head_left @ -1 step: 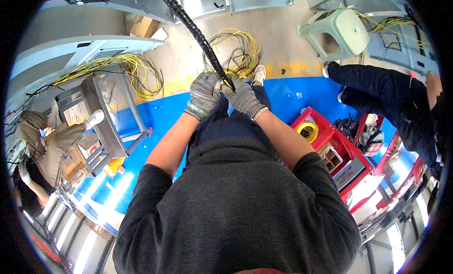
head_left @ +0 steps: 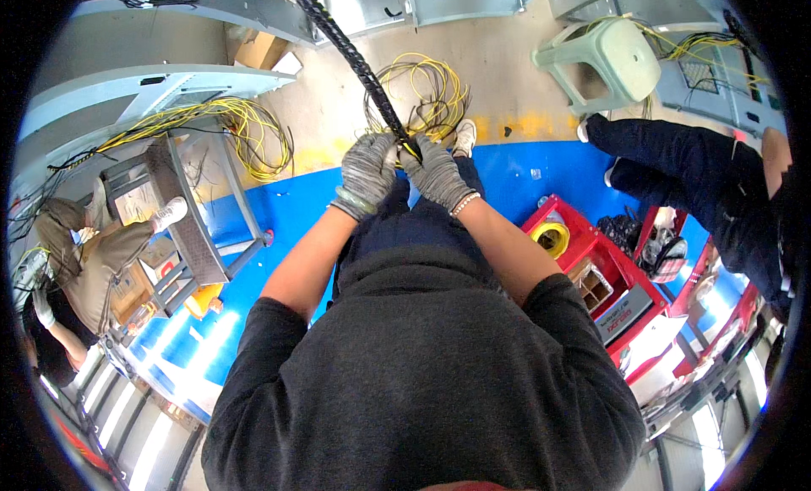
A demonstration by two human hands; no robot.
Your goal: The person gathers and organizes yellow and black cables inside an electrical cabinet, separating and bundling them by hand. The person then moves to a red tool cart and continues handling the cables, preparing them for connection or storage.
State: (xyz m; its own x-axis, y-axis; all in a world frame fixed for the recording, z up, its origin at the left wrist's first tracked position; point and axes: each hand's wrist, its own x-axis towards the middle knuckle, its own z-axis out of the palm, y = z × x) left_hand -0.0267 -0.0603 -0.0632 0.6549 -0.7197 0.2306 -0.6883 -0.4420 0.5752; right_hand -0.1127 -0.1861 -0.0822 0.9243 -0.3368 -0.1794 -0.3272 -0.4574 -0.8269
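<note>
A thick black wrapped cable bundle [head_left: 351, 60] slants down from the top of the view to between my hands. My left hand [head_left: 368, 171], in a grey knit glove, is closed on its lower end from the left. From the other side my right hand [head_left: 438, 175], gloved the same way with a beaded bracelet at the wrist, grips the same end. A little yellow shows where the bundle enters my fingers. Both hands are close together above my legs; the fingertips are partly hidden. Beyond them, a loose coil of yellow and black wires [head_left: 432, 79] lies on the floor.
A stepped metal stand [head_left: 187, 205] is at the left, near a seated person [head_left: 110, 246]. More yellow wires [head_left: 253, 132] hang from a grey-blue cabinet panel. At the right are a pale green stool [head_left: 629, 60], a red tool cart [head_left: 583, 254] and another person's dark-trousered legs [head_left: 676, 153].
</note>
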